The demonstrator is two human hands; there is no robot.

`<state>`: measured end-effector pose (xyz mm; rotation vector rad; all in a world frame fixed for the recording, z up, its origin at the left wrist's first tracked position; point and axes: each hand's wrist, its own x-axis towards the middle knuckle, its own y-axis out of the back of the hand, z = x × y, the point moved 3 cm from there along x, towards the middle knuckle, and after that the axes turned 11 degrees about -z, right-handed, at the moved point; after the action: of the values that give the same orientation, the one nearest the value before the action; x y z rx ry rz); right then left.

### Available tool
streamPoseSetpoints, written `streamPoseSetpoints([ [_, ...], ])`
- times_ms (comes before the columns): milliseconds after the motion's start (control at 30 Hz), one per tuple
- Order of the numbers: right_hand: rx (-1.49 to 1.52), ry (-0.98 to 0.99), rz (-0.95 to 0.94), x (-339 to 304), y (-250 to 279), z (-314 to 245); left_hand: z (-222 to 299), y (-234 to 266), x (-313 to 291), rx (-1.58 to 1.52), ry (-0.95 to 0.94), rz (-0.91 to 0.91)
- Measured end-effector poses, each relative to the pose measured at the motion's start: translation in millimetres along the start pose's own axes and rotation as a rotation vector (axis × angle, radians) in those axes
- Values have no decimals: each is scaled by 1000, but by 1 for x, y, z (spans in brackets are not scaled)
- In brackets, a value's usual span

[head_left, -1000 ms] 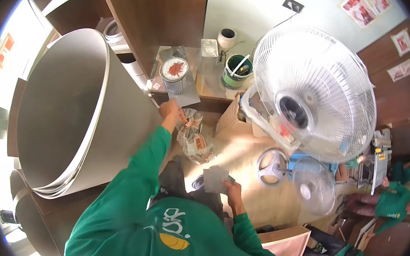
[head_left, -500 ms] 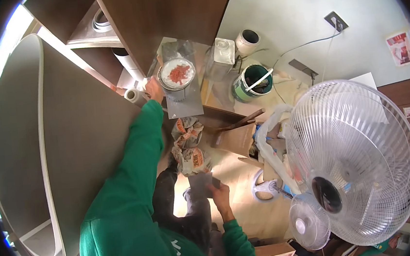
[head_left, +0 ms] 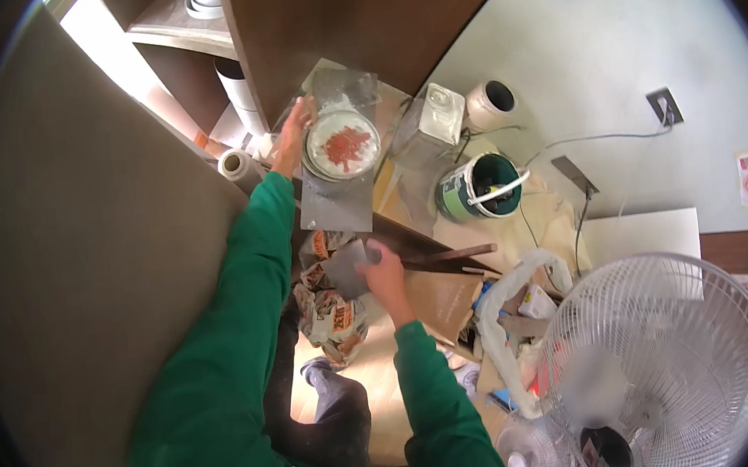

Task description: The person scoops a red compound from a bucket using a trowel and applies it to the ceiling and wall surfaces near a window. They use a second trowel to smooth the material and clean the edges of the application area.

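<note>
Both hands have moved in toward the tin (head_left: 342,147): the left hand (head_left: 293,139), a second ago down by the edge of the big curved sheet (head_left: 100,257), is now at the tin's left side, and the right hand (head_left: 385,277) has risen from over the floor to just below the shelf. The right hand's fingers grasp a thin grey square (head_left: 346,271), which is now in front of the plastic bags (head_left: 333,322). The left fingers are stretched out beside the tin's rim; I cannot tell whether they grip it. The tin, red smears on its white top, stands on a flat grey board (head_left: 336,208), as before. The green bucket (head_left: 455,195) remains to its right, while the large fan (head_left: 670,359) now appears lower in view.
</note>
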<state>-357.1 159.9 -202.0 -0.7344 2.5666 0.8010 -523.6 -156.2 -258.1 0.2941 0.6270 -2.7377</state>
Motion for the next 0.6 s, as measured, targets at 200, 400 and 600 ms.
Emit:
streamPoseSetpoints([
  [200,-192,-24,-176,113,-12,-37,13,1,-1,99,11,-8],
  [400,-139,-49,-242,142,-43,-38,13,1,-16,149,18,38],
  [600,27,109,-80,128,-55,-12,24,-37,-43,102,54,-21],
])
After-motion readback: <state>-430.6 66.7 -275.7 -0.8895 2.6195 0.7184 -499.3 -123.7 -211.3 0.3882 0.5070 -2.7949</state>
